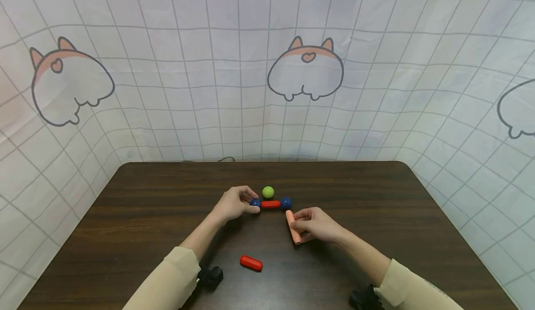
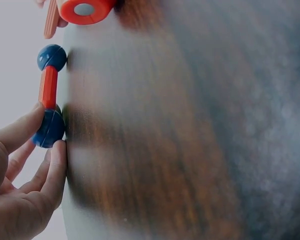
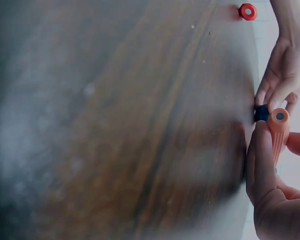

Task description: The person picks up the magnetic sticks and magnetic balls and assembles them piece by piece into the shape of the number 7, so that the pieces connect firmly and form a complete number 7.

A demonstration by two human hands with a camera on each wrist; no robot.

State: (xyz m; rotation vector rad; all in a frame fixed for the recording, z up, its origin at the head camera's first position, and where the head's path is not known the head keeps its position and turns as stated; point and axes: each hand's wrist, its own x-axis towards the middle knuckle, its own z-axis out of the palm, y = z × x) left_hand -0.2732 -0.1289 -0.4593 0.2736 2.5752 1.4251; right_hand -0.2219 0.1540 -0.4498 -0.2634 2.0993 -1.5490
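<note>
At a dark wood table (image 1: pixel 146 226), a person in pale sleeves (image 1: pixel 167 280) handles a row of small toy parts with both bare hands. The left hand (image 1: pixel 236 204) pinches the left blue ball (image 1: pixel 255 202) between thumb and fingers, at one end of a red rod (image 1: pixel 270 204); the right blue ball (image 1: pixel 286 202) sits at the other end, completing a straight bar that lies crosswise near the table's middle. The right hand (image 1: pixel 319 225) grips an orange rod (image 1: pixel 296 236) between thumb and fingers, its far end near the right blue ball but apart from it. A green ball (image 1: pixel 268 192) rests just behind the bar; whether they touch cannot be told. Closer to the person, a loose red rod (image 1: pixel 251 263) lies aslant on the wood. Behind hangs a white gridded curtain (image 1: pixel 217 115) printed with cartoon animals.
</note>
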